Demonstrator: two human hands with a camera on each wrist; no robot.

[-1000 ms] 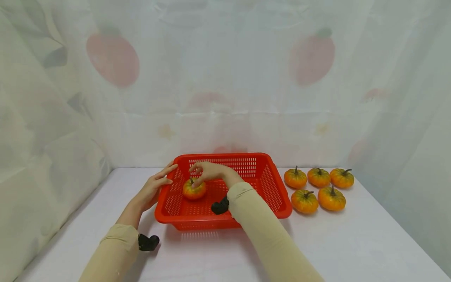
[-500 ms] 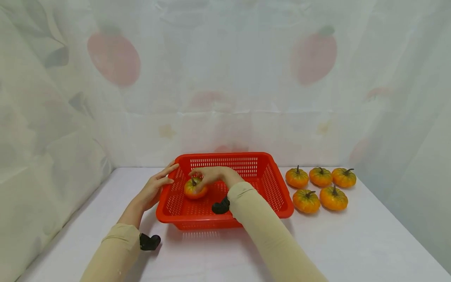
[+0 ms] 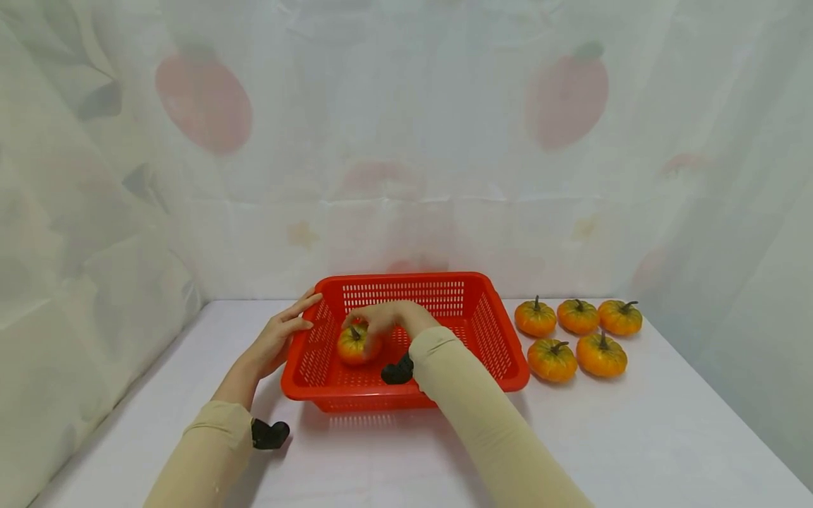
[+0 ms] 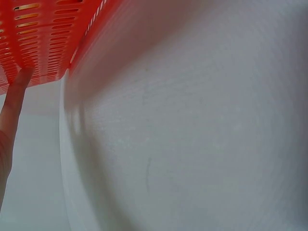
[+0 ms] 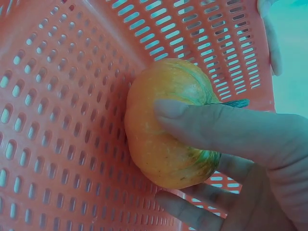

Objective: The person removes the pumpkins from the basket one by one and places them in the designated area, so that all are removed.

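Note:
A small orange-and-green pumpkin is inside the red plastic basket, near its left end. My right hand reaches in from above and grips it. In the right wrist view the thumb presses on the pumpkin, and other fingers lie on its far side beside the stem. Whether the pumpkin bears on the basket floor cannot be told. My left hand rests against the basket's left rim with straight fingers. One finger touches the slotted outer wall in the left wrist view.
Several similar pumpkins stand in two rows on the white tabletop, right of the basket. A pale printed curtain hangs behind the table. Dark wrist devices stick out from both sleeves.
My right hand has closed round the pumpkin, its fingers lower on it than before. The pumpkin has shifted slightly right and toward me. The left hand and basket have hardly moved.

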